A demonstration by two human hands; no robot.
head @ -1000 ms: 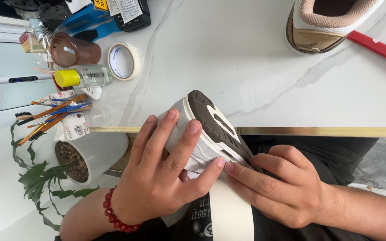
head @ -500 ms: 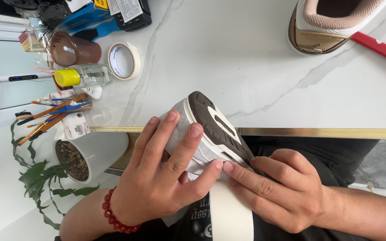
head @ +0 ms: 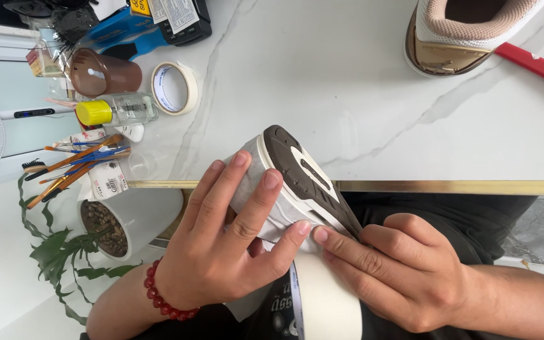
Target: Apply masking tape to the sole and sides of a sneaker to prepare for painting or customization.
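- Over the person's lap, just off the gilt front edge of the marble table (head: 448,187), a shoe (head: 297,182) is held sole-up, its side wrapped in pale masking tape.
- Left hand (head: 228,245) is clasped around the taped side of the shoe, fingers spread wide and the thumb pressing near the sole line.
- Right hand (head: 398,274) pinches the tape edge against the sole rim with its fingertips; a big tape roll (head: 325,302) sits just under both hands.
- To do this well, I'd judge the tape wants pressing flat along the seam, working outward so no wrinkle lifts, while the left hand keeps the shoe steady.
- Shoe's long axis runs on a slant, from the lap up and leftward toward the table; the rounded brown end points at the table, sole facing up and to the right.
- Farther off lie a smaller tape roll (head: 174,88) and a second shoe (head: 467,31).
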